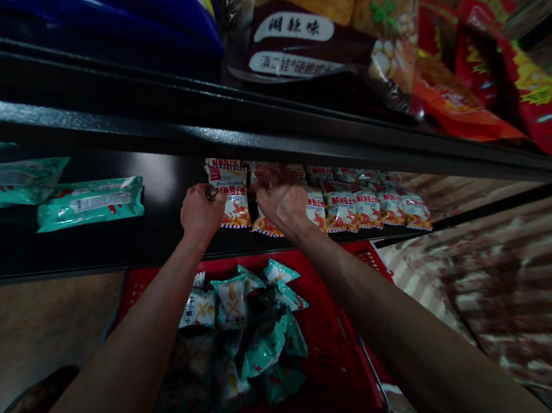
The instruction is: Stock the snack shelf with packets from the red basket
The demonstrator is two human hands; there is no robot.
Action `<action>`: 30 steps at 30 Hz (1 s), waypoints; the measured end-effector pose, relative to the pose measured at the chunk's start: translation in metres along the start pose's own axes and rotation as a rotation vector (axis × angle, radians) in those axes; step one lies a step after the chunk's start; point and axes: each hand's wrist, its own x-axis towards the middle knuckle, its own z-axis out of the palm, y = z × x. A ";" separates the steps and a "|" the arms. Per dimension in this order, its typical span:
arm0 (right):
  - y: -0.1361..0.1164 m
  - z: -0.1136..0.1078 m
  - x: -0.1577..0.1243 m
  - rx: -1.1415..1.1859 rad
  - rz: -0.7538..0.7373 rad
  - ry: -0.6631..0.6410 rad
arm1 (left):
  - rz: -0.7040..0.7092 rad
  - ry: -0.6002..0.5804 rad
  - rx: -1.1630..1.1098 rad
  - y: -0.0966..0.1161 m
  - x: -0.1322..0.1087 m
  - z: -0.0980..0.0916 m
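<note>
On the lower black shelf stands a row of small white-and-orange snack bags (345,208) with red lettering. My left hand (201,212) is closed at the left edge of the leftmost front snack bag (236,196), its thumb against the packet. My right hand (283,197) reaches over the neighbouring snack bag (267,225), fingers bent around its upper part. The right fingertips are partly hidden and dim. Below both hands, a red basket (325,396) holds several teal-and-white snack bags (266,347).
Teal packets (91,203) lie on the lower shelf (164,237) at the left. The upper shelf's edge (274,131) runs close above my hands, with a large clear-fronted bag (324,34) and red and orange packets (470,89) on it. Corrugated material (512,257) stands at the right.
</note>
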 end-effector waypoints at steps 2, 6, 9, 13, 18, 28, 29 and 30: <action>0.008 -0.003 -0.007 0.010 -0.021 -0.007 | -0.009 -0.002 -0.003 0.001 0.000 0.000; 0.026 0.001 -0.023 0.061 -0.048 0.057 | -0.019 -0.019 0.031 0.003 -0.003 0.000; 0.035 0.007 -0.034 0.107 -0.103 0.149 | -0.033 -0.022 0.073 0.004 -0.004 0.000; 0.035 0.008 -0.047 0.130 -0.153 0.151 | -0.046 -0.030 0.066 0.005 -0.004 -0.002; 0.032 -0.007 -0.069 0.158 -0.206 0.128 | -0.033 -0.031 0.047 0.008 -0.013 -0.010; -0.018 -0.126 -0.161 0.438 -0.112 -0.104 | 0.009 0.031 -0.191 0.001 -0.103 -0.061; -0.025 -0.134 -0.178 0.492 -0.067 -0.141 | -0.041 -0.023 -0.288 -0.007 -0.127 -0.065; -0.033 -0.137 -0.199 0.548 -0.003 -0.170 | -0.119 -0.100 -0.388 -0.018 -0.155 -0.069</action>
